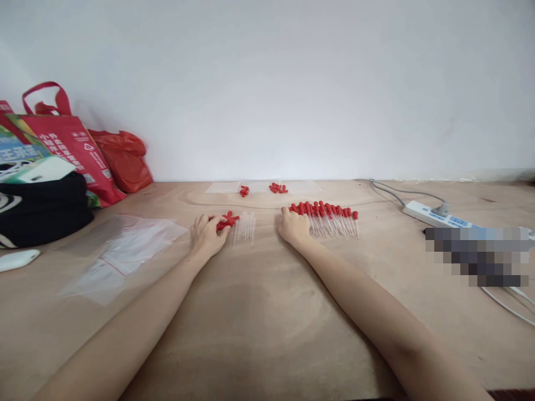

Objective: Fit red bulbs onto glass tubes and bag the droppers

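My left hand [208, 234] rests on the table with its fingers curled around a small pile of red rubber bulbs [229, 217]; thumb and fingertips close on one of them. Just right of that pile lie several clear thin glass dropper tubes [246, 227], side by side. My right hand [293, 225] is closed at the left end of a long row of assembled droppers [324, 214], red bulbs pointing away from me. A bit of red shows at its fingertips, seemingly a dropper's bulb; the rest of it is hidden by the hand.
Clear plastic bags [125, 250] lie to the left. Further back, more red bulbs [278, 188] rest on plastic sheets [223, 187] near the wall. A red shopping bag [79, 145] and a black bag [45, 211] stand far left; a power strip [434, 214] with cables lies right.
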`<state>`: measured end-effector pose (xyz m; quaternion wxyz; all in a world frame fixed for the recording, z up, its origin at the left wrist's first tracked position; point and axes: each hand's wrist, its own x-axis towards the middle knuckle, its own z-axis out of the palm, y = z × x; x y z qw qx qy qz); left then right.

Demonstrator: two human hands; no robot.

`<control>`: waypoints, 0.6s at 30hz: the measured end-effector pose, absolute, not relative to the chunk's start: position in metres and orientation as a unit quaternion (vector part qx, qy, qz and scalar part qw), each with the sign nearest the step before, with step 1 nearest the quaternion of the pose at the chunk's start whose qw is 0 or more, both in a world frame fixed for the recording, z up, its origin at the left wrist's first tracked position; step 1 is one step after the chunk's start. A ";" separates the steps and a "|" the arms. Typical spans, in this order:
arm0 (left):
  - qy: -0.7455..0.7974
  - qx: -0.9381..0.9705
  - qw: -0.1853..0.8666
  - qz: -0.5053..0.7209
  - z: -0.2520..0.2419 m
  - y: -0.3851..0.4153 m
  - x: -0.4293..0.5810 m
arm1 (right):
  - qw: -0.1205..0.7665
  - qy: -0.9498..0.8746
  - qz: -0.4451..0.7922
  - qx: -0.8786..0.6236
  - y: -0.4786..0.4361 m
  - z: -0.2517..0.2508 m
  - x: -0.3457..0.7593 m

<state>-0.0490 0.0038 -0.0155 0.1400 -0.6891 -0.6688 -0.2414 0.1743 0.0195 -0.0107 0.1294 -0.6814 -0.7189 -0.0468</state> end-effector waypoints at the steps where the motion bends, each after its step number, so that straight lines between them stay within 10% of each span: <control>1: -0.668 -0.690 0.141 -0.240 -0.015 0.004 -0.049 | 0.131 -0.722 -0.051 -0.678 0.019 -0.011 0.172; 18: -0.633 -0.721 0.118 -0.256 -0.016 0.011 -0.049 | 0.175 -0.732 -0.020 -0.658 0.021 -0.011 0.162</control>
